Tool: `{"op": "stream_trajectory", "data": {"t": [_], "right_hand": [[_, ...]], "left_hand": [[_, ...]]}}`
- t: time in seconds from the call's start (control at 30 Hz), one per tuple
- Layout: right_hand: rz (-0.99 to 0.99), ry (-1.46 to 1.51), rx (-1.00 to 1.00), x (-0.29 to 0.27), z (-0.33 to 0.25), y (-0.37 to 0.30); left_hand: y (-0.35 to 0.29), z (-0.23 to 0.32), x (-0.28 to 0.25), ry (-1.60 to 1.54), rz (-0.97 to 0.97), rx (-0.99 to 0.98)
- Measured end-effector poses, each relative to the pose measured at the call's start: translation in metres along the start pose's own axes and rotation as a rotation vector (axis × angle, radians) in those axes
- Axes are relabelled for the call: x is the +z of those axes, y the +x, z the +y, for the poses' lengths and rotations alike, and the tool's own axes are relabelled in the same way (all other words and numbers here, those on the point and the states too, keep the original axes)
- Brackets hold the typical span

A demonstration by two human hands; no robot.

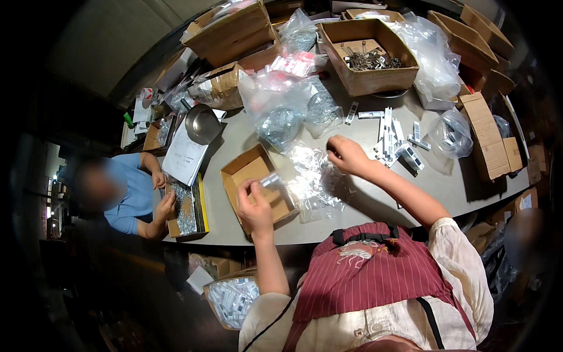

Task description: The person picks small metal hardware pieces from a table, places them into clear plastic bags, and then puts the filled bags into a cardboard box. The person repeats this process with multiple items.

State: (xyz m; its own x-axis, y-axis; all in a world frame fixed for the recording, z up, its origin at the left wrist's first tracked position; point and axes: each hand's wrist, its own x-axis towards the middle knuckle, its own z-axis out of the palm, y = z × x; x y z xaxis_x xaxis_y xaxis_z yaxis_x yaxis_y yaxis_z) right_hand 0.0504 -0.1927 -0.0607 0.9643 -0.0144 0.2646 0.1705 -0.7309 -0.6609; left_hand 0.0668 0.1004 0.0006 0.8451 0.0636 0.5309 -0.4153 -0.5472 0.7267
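My left hand (255, 206) pinches a small clear plastic packet (270, 179) with something light inside. It hangs over the near right side of an open cardboard box (241, 170), whose bare bottom shows. My right hand (347, 155) is farther right, its fingers curled together and pointing down; whether anything is between them I cannot make out. Below and beside it lies a shiny pile of clear plastic bags (316, 185) with small parts among them. To its right, flat metal-and-white strips (388, 138) lie in a loose heap.
A carton of metal parts (375, 58) stands at the back. Bulging plastic bags (275, 111) lie behind the open box. On the left sit a metal scoop (203, 124) and papers (185, 155); a co-worker in blue (126, 190) handles a box of small parts (186, 214).
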Motion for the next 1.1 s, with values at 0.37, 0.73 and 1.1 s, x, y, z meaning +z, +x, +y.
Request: {"op": "stream_trajectory", "data": {"t": [0.37,0.73,1.1], "right_hand": [[-0.149,-0.264,0.022,0.040,0.045,0.018],[-0.139,0.229,0.324,-0.020,0.030,-0.001],[0.021,0.593,0.420,-0.055,0.000,-0.061]], "left_hand": [[0.015,-0.051,0.000,0.076,0.160,-0.057],[-0.002,-0.031,0.028,0.144,-0.181,0.038],[-0.055,0.060,0.109,-0.217,-0.522,0.464]]}}
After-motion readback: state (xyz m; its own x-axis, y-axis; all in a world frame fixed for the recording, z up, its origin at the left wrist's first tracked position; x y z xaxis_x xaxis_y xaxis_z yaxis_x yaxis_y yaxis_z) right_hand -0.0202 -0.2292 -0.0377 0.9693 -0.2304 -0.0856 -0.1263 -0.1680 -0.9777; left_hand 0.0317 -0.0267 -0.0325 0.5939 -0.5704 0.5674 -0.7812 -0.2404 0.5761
